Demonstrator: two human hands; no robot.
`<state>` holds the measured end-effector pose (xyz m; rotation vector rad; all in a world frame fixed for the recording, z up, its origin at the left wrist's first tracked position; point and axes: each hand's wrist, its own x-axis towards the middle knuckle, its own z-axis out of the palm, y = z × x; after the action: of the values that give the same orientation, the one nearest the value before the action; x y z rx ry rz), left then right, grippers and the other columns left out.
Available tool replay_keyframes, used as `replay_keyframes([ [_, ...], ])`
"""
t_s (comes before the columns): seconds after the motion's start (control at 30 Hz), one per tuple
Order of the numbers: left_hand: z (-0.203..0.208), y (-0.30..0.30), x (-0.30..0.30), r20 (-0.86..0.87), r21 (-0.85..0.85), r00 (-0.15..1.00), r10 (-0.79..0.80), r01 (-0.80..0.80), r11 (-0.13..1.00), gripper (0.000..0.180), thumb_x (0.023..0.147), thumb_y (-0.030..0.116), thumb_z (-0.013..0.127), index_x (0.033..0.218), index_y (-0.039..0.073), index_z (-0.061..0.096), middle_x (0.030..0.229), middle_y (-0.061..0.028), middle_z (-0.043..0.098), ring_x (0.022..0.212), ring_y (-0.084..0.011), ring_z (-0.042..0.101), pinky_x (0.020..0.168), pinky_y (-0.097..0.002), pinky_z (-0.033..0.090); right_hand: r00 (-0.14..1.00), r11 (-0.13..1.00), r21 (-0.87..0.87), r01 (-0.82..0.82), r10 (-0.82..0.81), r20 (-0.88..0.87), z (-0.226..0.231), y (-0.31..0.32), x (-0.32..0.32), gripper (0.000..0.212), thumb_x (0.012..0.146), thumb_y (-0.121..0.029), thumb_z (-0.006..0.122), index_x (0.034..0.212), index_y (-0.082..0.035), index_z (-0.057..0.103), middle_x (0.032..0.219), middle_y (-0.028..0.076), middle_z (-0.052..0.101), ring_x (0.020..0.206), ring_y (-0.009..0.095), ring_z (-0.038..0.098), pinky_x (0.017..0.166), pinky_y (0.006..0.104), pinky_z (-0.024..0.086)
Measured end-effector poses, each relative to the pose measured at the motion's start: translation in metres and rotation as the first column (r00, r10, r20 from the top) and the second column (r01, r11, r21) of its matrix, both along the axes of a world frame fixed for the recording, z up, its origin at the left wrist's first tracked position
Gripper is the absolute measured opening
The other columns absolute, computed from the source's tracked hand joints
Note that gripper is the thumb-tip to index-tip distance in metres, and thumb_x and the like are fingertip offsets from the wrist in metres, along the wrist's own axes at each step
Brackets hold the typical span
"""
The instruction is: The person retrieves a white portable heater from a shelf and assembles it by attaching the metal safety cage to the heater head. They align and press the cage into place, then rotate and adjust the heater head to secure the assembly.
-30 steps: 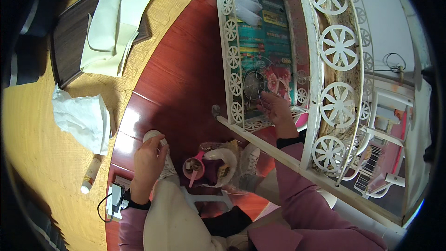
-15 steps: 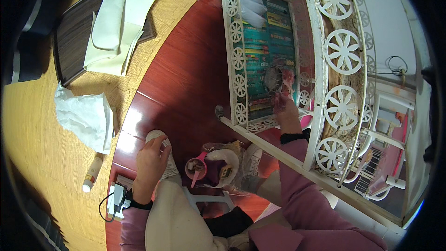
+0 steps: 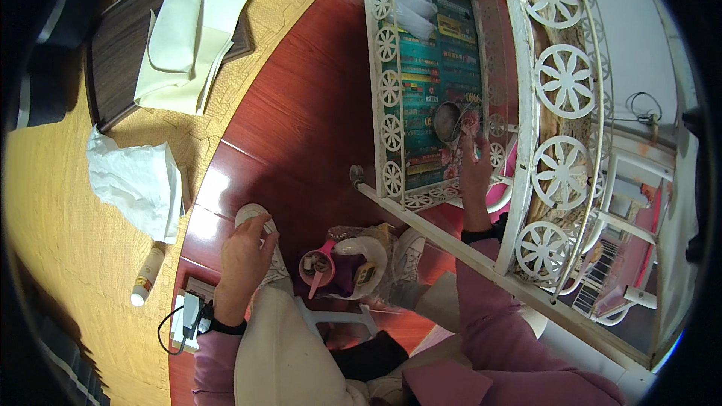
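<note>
The right hand (image 3: 472,152) had advanced deeper along the white wire rack (image 3: 526,128), fingertips grasping a small round metal strainer (image 3: 448,121) over the rack's lower shelf; the left hand (image 3: 244,256) remained loosely curled on the knee, below that rack.

Bright, glossy floor glare (fisheye-warped edges)

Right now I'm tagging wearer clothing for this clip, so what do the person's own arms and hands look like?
Both arms wear loose, mauve-pink long sleeves. The left sleeve ends just behind a black band around the wrist; the right sleeve ends at a dark cuff or band. The left hand and right hand are bare, without gloves; I cannot make out any rings on the fingers.
</note>
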<state>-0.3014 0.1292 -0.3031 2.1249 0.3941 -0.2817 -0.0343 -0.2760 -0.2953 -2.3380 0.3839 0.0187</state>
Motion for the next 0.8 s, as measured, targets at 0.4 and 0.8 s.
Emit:
replay_keyframes([
  [0.4,-0.003,0.001,-0.003,-0.009,0.010,1.000,-0.020,0.020,1.000,0.032,0.084,0.010,0.072,0.114,0.003,0.063,0.089,-0.0160,0.068,0.075,-0.0314,0.067,0.066,-0.0409,0.053,0.906,0.827,-0.497,-0.264,0.390,0.167,0.012,0.056,-0.005,0.049,0.088,-0.014,0.069,0.135,-0.006,0.057,0.129,0.017,0.060,0.123,0.034,0.054,0.102,0.0429,0.043],
  [0.8,-0.003,0.001,-0.004,-0.083,0.017,0.995,-0.047,0.049,0.999,0.031,0.084,0.013,0.072,0.113,0.005,0.063,0.090,-0.0143,0.069,0.083,-0.0340,0.068,0.072,-0.0438,0.053,0.771,0.483,-0.755,-0.444,0.635,-0.047,0.020,0.083,0.005,0.055,0.076,-0.008,0.073,0.130,-0.012,0.060,0.128,0.010,0.059,0.117,0.034,0.055,0.102,0.0450,0.044],
])
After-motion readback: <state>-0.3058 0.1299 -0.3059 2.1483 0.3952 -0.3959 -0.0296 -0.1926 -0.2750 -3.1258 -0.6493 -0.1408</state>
